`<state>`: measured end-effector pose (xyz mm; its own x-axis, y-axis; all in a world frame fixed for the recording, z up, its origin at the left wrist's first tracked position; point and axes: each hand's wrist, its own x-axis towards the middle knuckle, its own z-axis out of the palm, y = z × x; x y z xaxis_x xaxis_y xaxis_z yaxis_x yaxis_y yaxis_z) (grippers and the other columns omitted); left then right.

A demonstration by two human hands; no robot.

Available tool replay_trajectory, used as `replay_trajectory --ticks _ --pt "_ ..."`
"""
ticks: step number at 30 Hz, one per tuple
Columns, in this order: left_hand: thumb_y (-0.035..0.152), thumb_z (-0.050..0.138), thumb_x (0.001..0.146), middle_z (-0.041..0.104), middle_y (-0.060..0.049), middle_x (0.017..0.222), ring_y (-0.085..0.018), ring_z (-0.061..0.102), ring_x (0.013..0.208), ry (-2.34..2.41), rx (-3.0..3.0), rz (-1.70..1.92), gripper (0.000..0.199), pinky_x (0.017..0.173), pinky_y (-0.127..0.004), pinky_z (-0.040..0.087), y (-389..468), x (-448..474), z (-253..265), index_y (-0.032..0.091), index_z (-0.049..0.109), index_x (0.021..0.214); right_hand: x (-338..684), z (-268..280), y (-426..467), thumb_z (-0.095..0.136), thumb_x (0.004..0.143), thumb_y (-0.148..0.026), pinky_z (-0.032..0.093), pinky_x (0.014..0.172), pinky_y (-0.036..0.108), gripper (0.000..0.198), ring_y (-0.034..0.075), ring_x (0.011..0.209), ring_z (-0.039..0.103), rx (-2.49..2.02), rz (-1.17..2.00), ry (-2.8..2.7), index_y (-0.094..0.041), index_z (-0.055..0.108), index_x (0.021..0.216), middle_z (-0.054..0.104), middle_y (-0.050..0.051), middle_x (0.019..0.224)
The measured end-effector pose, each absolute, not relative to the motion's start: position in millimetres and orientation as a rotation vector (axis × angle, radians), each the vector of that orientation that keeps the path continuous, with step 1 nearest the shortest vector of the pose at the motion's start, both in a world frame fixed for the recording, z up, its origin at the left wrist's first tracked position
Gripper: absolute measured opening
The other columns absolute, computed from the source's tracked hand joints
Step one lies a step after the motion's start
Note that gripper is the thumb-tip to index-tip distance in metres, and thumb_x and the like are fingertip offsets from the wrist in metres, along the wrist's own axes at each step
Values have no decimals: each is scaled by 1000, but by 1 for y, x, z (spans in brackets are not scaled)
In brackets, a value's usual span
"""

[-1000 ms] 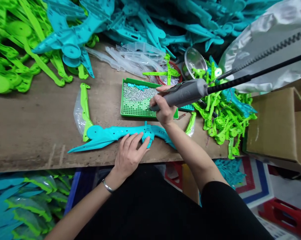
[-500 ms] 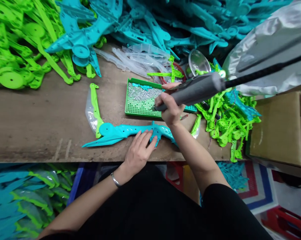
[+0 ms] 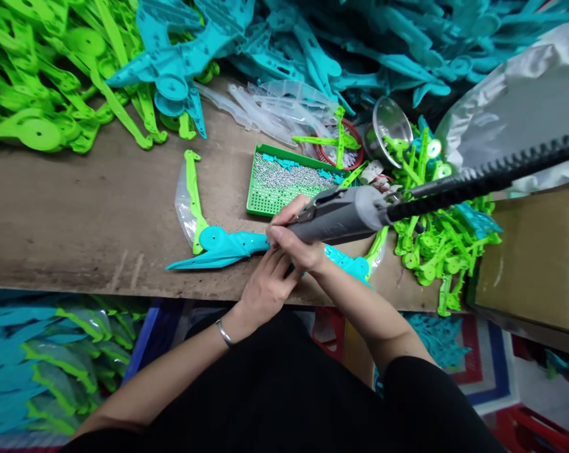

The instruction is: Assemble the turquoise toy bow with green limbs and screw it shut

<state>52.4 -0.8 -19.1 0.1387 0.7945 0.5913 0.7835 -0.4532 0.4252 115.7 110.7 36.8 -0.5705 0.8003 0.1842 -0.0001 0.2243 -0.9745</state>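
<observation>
Currently, the right hand [image 3: 299, 242] grips the grey tool [image 3: 334, 221], fingers closed, over the blue part [image 3: 235, 245], which lies on the table [image 3: 86, 207] near the green tray [image 3: 269, 202]. The left hand [image 3: 267, 284] rests on that part; whether its partly hidden fingers grip it, I cannot tell.

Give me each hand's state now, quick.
Left hand: on the turquoise plastic part; grip cannot be told, fingertips hidden.
Right hand: closed, holding the grey power screwdriver.

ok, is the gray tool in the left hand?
No; the right hand grips the gray tool, while the left hand is at the blue part.
</observation>
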Motion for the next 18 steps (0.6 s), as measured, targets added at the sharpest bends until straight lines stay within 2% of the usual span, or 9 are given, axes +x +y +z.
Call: replay_trajectory --ticks 6,10,14,18 --pt "9 56 91 69 -14 104 -30 66 109 1657 2348 1219 24 94 -50 58 -1 53 -20 18 71 107 112 42 121 65 83 -38 47 52 27 19 10 51 50 -394 1505 -1952 -24 54 76 54 -6 59" --pt "10 59 92 67 -18 123 -30 61 122 1641 2379 1128 32 105 -51 53 -2 52 -20 14 65 122 117 49 133 67 85 -33 46 49 27 17 11 48 53 -394 1451 -1699 -26 58 98 55 -7 59" --pt "17 61 93 62 -19 136 -30 58 129 1638 2397 1069 37 111 -52 48 -4 51 -22 13 60 130 116 49 157 68 84 -42 45 50 29 24 12 45 50 -596 1155 -1429 -28 56 100 47 -9 54" --pt "16 63 92 62 -18 137 -29 56 132 1631 2366 1080 40 112 -52 47 -4 52 -25 16 60 132 112 36 177 69 77 -56 44 52 31 37 13 44 48 -806 1088 -1431 -27 56 96 45 -9 52"
